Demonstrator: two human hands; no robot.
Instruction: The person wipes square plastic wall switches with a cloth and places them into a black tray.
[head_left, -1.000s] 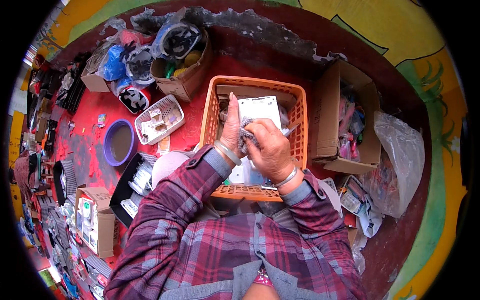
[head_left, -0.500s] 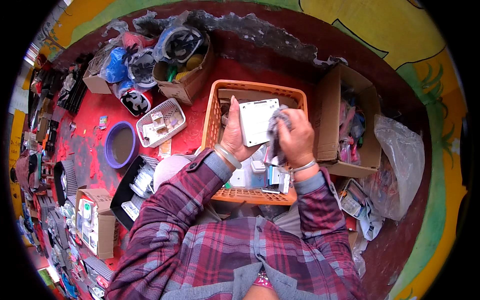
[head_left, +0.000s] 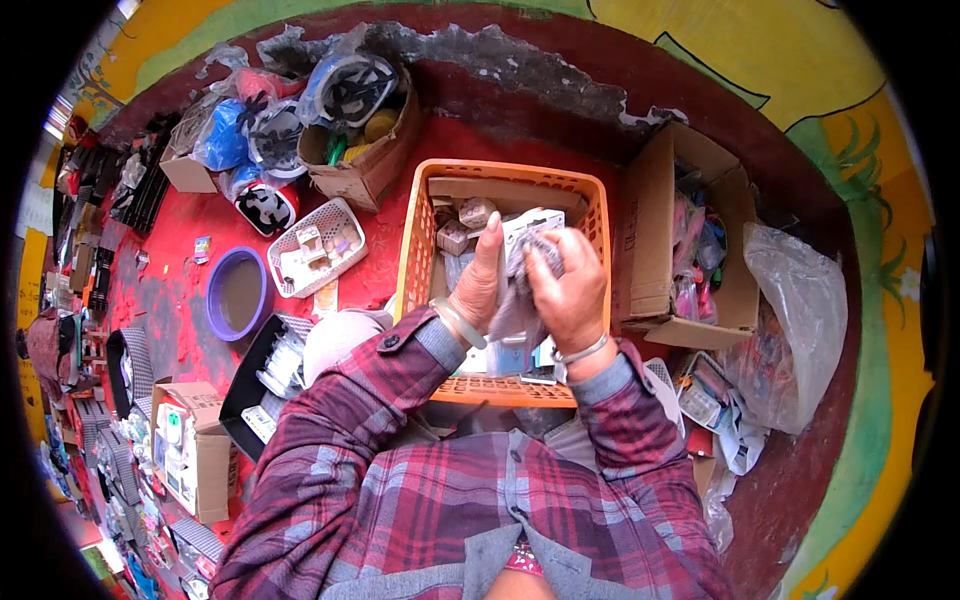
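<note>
My left hand [head_left: 474, 285], thumb raised, grips a flat white square panel [head_left: 535, 219] by its left side. The panel is tilted, and mostly its far end shows. Bunched in the fingers of my right hand [head_left: 574, 285] is a grey cloth [head_left: 517, 305], pressed against the panel and covering much of it. Both hands are above an orange plastic basket [head_left: 595, 200]. Inside the basket are small boxed goods [head_left: 478, 211], cardboard and several white and blue packages, partly hidden by my hands.
Left of the basket stand a white mesh basket [head_left: 350, 262], a purple basin [head_left: 215, 320] with murky liquid and a black bin [head_left: 240, 405]. A cardboard box [head_left: 650, 240] with wrapped goods is at the right, beside clear plastic [head_left: 800, 330]. Bagged helmets [head_left: 355, 85] lie at the back left.
The panel has gone from facing up to a steep tilt. My right hand and the cloth have moved left and nearer across it, bringing the two hands closer together.
</note>
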